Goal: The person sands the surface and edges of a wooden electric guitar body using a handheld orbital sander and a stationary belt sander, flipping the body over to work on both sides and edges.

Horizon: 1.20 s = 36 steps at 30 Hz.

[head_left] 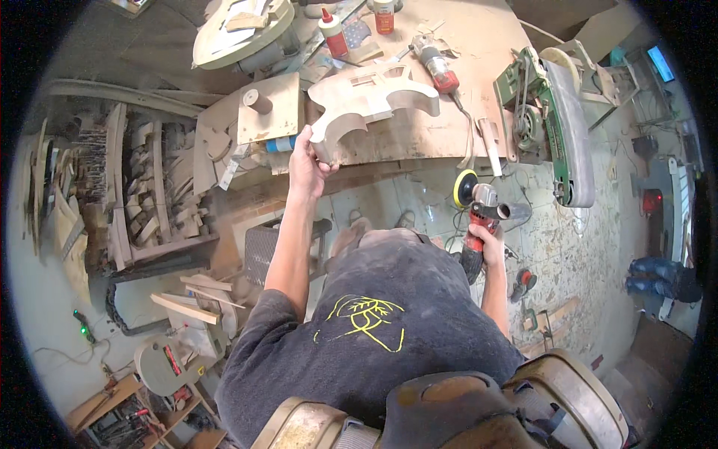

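A pale wooden electric guitar body (351,91) with curved cutaways and routed cavities lies at the front edge of the workbench (464,135). My left hand (307,166) is closed round its near left end, the thumb up on the wood. Off the bench to the right, my right hand (488,243) grips a red and black angle grinder (480,223). A round, yellow-rimmed pad (465,188) sits on the grinder's head, facing left toward the bench edge and apart from the guitar body.
A red power tool (437,69) and glue bottles (333,34) stand behind the guitar body. Left of it lies a square board with a round knob (258,102). A green belt sander (557,127) stands right. Wood offcuts (153,202) fill a rack left. A stool (280,251) is below the bench.
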### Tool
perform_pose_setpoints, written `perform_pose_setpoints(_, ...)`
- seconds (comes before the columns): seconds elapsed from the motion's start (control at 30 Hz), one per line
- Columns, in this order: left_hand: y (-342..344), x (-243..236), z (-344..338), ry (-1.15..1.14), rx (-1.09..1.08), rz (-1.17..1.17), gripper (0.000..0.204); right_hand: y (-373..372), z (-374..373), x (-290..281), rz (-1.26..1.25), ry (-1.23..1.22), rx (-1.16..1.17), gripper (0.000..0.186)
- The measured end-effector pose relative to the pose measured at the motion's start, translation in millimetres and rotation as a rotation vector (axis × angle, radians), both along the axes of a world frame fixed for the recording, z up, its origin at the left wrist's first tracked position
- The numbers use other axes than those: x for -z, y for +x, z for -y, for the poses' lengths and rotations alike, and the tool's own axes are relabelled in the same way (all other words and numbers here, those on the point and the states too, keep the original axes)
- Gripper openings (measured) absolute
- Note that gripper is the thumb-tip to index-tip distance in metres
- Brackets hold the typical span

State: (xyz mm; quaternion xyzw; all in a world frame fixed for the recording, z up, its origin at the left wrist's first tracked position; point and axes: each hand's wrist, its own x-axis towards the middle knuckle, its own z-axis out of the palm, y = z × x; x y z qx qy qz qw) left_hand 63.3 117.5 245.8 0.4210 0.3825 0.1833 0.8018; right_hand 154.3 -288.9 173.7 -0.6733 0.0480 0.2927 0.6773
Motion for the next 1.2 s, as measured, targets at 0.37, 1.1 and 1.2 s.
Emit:
perform_pose_setpoints(0.37, 22.6, -20.2, -26.4, 0.010, -0.027, 0.007, 0.052, -0.4, -7.8, 1.9, 0.046, 0.045, 0.039, 0.031)
perform_pose_setpoints(1.1, 45.7, -38.4, -62.0, 0.014, 0.005, 0.020, 0.051, -9.8, -11.3, 15.5, -0.026, 0.060, 0.169, 0.036)
perform_pose_setpoints(1.2, 53.7, -46.1, -69.1, 0.005, 0.022, 0.043, 0.049, -10.8, -11.5, 12.5, -0.092, 0.099, 0.215, 0.036)
